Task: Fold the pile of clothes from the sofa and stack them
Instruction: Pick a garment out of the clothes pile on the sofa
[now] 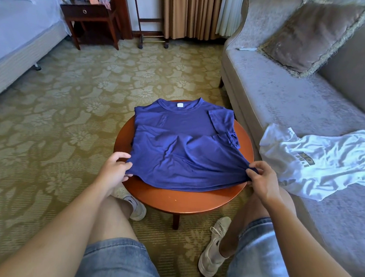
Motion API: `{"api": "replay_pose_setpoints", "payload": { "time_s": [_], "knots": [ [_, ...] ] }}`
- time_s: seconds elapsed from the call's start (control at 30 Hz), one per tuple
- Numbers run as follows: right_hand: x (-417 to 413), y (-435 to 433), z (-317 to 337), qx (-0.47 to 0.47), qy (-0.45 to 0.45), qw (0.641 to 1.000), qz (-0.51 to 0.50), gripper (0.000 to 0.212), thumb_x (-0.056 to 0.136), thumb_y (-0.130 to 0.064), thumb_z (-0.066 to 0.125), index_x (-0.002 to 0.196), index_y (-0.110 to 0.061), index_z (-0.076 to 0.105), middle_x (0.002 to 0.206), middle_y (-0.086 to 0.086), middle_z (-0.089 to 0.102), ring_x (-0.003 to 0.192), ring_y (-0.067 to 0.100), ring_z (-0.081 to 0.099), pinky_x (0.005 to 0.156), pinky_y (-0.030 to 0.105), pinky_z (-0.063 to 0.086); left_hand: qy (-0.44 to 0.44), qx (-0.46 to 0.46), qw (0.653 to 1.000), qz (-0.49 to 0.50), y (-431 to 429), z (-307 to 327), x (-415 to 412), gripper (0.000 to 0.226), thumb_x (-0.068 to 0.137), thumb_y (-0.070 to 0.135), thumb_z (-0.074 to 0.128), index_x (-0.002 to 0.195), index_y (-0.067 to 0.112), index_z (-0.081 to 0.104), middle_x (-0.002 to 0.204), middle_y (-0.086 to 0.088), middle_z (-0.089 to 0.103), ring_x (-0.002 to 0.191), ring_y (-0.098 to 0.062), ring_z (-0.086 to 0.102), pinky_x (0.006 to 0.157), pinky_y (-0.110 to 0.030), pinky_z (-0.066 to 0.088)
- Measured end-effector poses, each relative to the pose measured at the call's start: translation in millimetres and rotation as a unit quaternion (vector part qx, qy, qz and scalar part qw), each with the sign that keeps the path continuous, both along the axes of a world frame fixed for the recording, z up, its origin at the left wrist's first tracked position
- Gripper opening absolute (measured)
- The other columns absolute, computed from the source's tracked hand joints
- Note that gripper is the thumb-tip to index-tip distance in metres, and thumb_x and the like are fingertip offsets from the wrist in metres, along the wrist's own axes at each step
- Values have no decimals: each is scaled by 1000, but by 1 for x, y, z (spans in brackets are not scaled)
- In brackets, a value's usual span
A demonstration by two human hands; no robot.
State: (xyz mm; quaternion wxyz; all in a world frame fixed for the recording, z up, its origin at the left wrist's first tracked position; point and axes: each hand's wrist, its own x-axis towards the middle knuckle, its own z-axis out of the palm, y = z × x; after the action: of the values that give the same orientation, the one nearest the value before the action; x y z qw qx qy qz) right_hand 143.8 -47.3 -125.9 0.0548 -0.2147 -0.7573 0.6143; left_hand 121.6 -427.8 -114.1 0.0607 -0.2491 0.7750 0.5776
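Observation:
A blue T-shirt [183,145] lies spread on a round wooden table [181,200], collar at the far side, with its right sleeve folded inward. My left hand [114,170] pinches the near left corner of the hem. My right hand [261,178] grips the near right corner, which is pulled off past the table's edge. A crumpled white T-shirt [324,163] with a dark print lies on the grey sofa [287,106] to the right.
A fringed cushion [309,34] and a white pen [247,49] sit at the sofa's far end. A bed [18,31] and a dark nightstand [90,15] stand at the left. Patterned carpet [71,109] surrounds the table. My knees and shoes are below it.

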Motion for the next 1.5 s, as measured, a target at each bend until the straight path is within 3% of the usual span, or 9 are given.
{"api": "replay_pose_setpoints", "payload": {
  "time_s": [0.2,0.4,0.53,0.77,0.9,1.1,1.2,1.33,1.5],
  "knots": [
    [10,4,17,-74,2,997,21,29,85,15,50,95,-4,68,87,5,63,72,17,59,66,20,50,-2,68,997,-35,9,19,7,21,91,-4,53,93,12,68,119,-10,58,103,-22,60,67,-27,51],
    [17,8,21,-112,-2,993,43,49,79,23,32,107,-1,64,91,12,64,71,23,64,73,31,49,-86,42,995,-38,6,16,15,31,88,-12,48,89,12,67,102,-15,61,70,-18,56,52,-19,46],
    [20,10,21,-108,-4,992,64,41,81,22,43,102,-3,67,79,8,63,64,13,60,65,23,49,-107,32,991,-68,1,20,21,20,92,-8,52,86,6,65,89,-13,60,62,-18,56,46,-17,46],
    [19,5,21,-73,49,994,60,15,88,6,60,98,2,70,86,10,62,74,14,54,72,26,43,9,200,978,-48,-6,32,13,48,85,-26,43,123,-1,56,121,-17,50,101,-25,65,93,-36,47],
    [11,0,22,-30,73,996,47,12,84,10,63,93,7,70,101,3,65,81,7,58,66,11,46,42,142,989,-27,4,29,8,34,89,-16,53,120,-3,60,107,-17,61,88,-20,68,87,-29,55],
    [2,-6,22,-50,55,994,82,17,85,14,58,83,-1,65,68,-3,71,53,8,60,59,17,49,90,-34,995,-38,10,19,1,13,93,16,63,105,20,66,122,7,56,93,-15,62,64,-23,46],
    [-1,-8,18,-30,46,995,84,21,89,10,56,80,-8,61,62,-2,67,50,7,59,55,17,48,106,-64,990,-62,12,19,-2,14,96,16,58,106,20,66,105,5,66,77,-11,65,61,-22,45],
    [-1,-11,14,50,45,994,84,22,94,2,52,79,-14,53,65,7,62,46,7,55,53,18,43,115,-139,980,-78,9,17,-2,15,97,14,55,106,19,66,84,0,67,66,-16,60,67,-29,48],
    [4,-14,26,121,69,990,38,11,96,-8,52,87,-15,54,76,2,60,64,10,54,64,23,38,143,-210,966,-53,-1,22,6,23,96,15,56,113,15,70,90,-1,69,90,-25,65,79,-32,47]
  ]
}}
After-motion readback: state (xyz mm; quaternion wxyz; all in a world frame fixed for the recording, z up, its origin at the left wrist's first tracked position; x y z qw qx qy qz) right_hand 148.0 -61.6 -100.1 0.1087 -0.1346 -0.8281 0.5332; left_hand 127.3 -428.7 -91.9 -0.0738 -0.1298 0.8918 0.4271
